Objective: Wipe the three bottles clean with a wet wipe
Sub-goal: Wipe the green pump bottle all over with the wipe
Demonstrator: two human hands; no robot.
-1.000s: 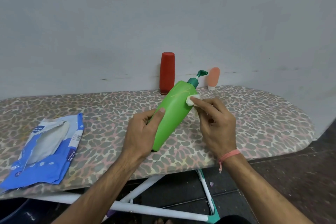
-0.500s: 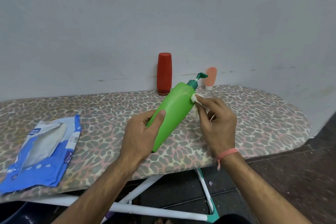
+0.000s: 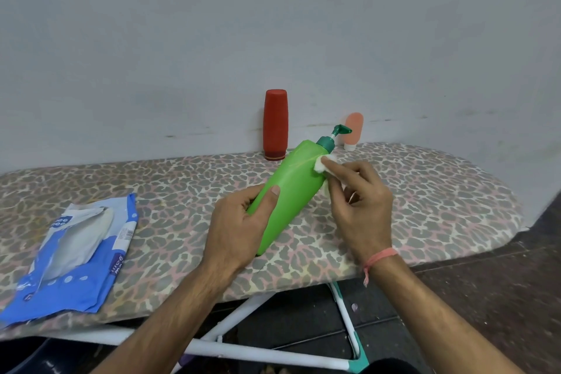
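My left hand [image 3: 239, 228] grips the lower body of a green pump bottle [image 3: 291, 188], tilted with its teal pump pointing up and to the right above the ironing board [image 3: 425, 206]. My right hand [image 3: 361, 206] pinches a white wet wipe [image 3: 322, 164] and presses it on the bottle's shoulder just below the pump. A red bottle [image 3: 275, 124] stands upside down on its cap at the board's far edge by the wall. A small peach tube [image 3: 353, 130] stands to its right, partly behind the pump.
A blue and white wipes pack [image 3: 76, 252] lies open on the left end of the board. The wall runs right behind the board. White and teal board legs [image 3: 343, 313] cross below, over a dark floor.
My right hand has shifted the wipe slightly along the bottle's shoulder near the pump. My left hand keeps its grip, and the bottle stays tilted in nearly the same place.
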